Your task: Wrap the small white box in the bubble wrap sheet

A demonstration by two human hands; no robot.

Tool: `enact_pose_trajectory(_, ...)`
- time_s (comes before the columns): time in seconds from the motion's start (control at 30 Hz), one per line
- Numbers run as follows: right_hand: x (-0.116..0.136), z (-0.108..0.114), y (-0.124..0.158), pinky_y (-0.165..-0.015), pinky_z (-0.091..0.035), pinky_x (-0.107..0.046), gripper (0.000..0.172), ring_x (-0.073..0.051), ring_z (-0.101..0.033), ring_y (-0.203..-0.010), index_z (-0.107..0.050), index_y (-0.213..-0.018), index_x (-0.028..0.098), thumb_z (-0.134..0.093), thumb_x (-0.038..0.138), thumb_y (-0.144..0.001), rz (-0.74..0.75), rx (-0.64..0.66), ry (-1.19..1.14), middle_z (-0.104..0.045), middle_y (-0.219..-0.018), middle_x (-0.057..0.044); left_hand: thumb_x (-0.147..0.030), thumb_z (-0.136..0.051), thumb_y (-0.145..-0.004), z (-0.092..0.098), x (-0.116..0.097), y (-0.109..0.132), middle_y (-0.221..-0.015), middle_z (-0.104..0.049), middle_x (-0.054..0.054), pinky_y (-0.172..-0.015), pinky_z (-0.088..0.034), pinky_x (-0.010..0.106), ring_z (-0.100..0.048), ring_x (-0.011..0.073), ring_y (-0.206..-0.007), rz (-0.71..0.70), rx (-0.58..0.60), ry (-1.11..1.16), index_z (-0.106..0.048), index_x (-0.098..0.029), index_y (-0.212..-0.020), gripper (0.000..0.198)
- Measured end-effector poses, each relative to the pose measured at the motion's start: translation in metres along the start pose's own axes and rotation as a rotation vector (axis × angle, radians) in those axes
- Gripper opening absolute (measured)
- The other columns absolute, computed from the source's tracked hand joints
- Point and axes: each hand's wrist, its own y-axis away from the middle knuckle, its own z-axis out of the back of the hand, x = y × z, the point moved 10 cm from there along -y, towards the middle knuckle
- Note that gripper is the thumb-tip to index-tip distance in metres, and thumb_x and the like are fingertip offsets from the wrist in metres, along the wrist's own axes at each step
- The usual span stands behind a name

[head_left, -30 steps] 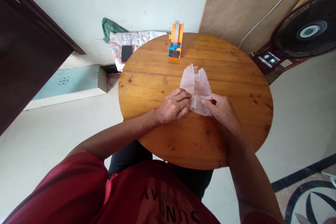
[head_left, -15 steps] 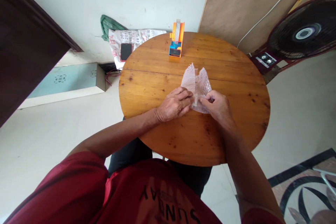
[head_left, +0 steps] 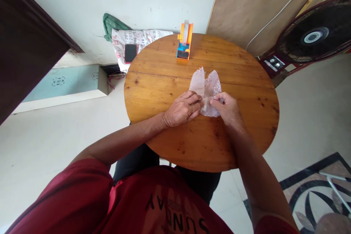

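A piece of bubble wrap (head_left: 212, 84), clear with a pinkish tint, lies folded on the round wooden table (head_left: 153, 95). Its two upper flaps stand up a little, with a gap between them. My left hand (head_left: 185, 108) is curled over the left edge of the wrap, its fingertips pressed to it. With thumb and fingers closed, my right hand (head_left: 227, 108) pinches the wrap's right side. Whether anything is inside the wrap cannot be made out.
Behind the wrap stands an orange and blue tape dispenser (head_left: 184, 42) with a tape roll. A phone (head_left: 130, 53) lies on a printed white sack (head_left: 117, 44) past the table's left edge, beside a green bag (head_left: 112, 25). To the right is a large fan (head_left: 315, 36).
My right hand has shifted very slightly upward with the wrap's right edge in its fingers. My left hand stays in place. The view has turned slightly.
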Motion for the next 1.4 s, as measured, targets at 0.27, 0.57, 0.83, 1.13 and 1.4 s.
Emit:
enact_pose_trajectory(0.27, -0.004, -0.008, 0.001, -0.034, -0.042, -0.024, 0.034, -0.010, -0.046, -0.044, -0.058, -0.080, 0.022, -0.075, 0.046, -0.062, -0.105, 0.013, -0.220, -0.051, -0.059, 0.007, -0.028, -0.047, -0.102, -0.002, 0.000, 0.000, -0.112, -0.067, 0.013, -0.094, -0.053, 0.041, -0.058, 0.0246, -0.109, -0.006, 0.002, -0.030, -0.069, -0.017, -0.112, 0.026)
enact_pose_trajectory(0.57, -0.005, -0.006, 0.001, -0.032, -0.043, -0.025, 0.032, -0.011, -0.047, -0.044, -0.058, -0.078, 0.023, -0.075, 0.042, -0.060, -0.106, 0.004, -0.275, -0.053, -0.060, 0.007, -0.024, -0.047, -0.100, -0.006, -0.004, 0.003, -0.114, -0.063, 0.013, -0.091, -0.051, 0.040, -0.053, 0.0246, -0.108, -0.081, 0.037, -0.103, -0.060, -0.020, -0.135, 0.037)
enact_pose_trajectory(0.83, 0.003, -0.010, 0.002, -0.033, -0.042, -0.024, 0.029, -0.009, -0.047, -0.044, -0.059, -0.078, 0.022, -0.077, 0.039, -0.062, -0.074, 0.019, -0.342, -0.053, -0.061, 0.007, -0.029, -0.042, -0.103, -0.013, -0.005, -0.008, -0.111, -0.059, 0.012, -0.092, -0.048, 0.039, -0.049, 0.0248, -0.103, -0.025, 0.280, -0.170, -0.065, -0.021, -0.127, 0.034)
enact_pose_trajectory(1.13, 0.019, -0.023, 0.003, -0.035, -0.047, -0.025, 0.031, -0.009, -0.051, -0.042, -0.061, -0.082, 0.021, -0.079, 0.041, -0.066, -0.014, 0.092, -0.442, -0.054, -0.060, 0.007, -0.023, -0.044, -0.102, -0.007, -0.005, -0.013, -0.107, -0.062, 0.011, -0.093, -0.048, 0.035, -0.053, 0.0234, -0.102, -0.014, 0.252, -0.155, -0.060, -0.015, -0.126, 0.030)
enact_pose_trajectory(1.4, 0.028, -0.024, 0.003, -0.037, -0.048, -0.025, 0.051, -0.011, -0.055, -0.043, -0.055, -0.108, 0.023, -0.080, 0.041, -0.068, -0.010, 0.129, -0.383, -0.061, -0.063, 0.009, -0.026, -0.046, -0.103, 0.001, 0.001, -0.008, -0.105, -0.070, 0.008, -0.092, -0.043, 0.037, -0.058, 0.0235, -0.110, 0.072, 0.098, -0.120, -0.056, -0.017, -0.112, 0.016)
